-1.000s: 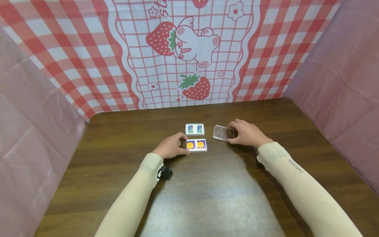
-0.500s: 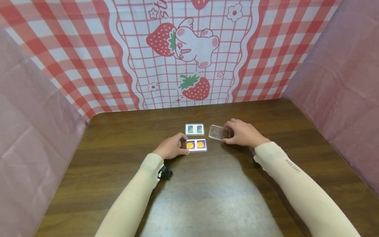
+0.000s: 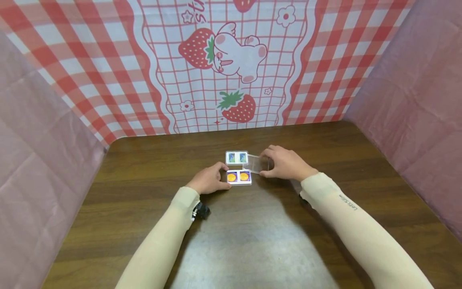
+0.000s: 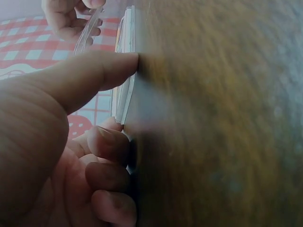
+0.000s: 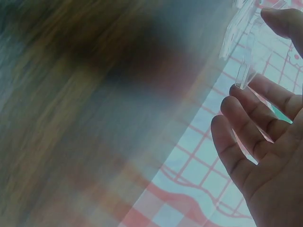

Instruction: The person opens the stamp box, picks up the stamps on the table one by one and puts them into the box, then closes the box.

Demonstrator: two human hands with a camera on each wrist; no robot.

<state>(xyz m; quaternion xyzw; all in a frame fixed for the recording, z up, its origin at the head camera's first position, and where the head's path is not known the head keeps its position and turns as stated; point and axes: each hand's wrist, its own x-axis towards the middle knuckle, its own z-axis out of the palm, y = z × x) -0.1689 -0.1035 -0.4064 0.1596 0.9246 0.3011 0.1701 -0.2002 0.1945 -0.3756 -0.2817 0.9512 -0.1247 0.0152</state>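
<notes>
My left hand [image 3: 207, 179] holds the left end of a flat clear case [image 3: 238, 178] on the table, thumb at the near edge and index finger at the far one. Inside it is a white card with two orange round pictures on purple. Just beyond it lies a similar case [image 3: 237, 157] with two blue-green pictures. My right hand [image 3: 286, 162] pinches a clear plastic lid [image 3: 254, 163] by its right end, the lid's left end overlapping the right side of the cases. In the right wrist view the lid [image 5: 245, 71] sits tilted between thumb and fingers, above the table.
The brown wooden table [image 3: 151, 160] spreads around the hands. A red-and-white checked cloth [image 3: 108, 72] with strawberries hangs behind its back edge. Pink cloths [image 3: 400, 88] hang at both sides. A small black wrist camera [image 3: 201, 210] sits under the left wrist.
My right hand has moved left with the clear lid, from apart on the right to over the cases' right edge. The left hand and the far case have stayed in place.
</notes>
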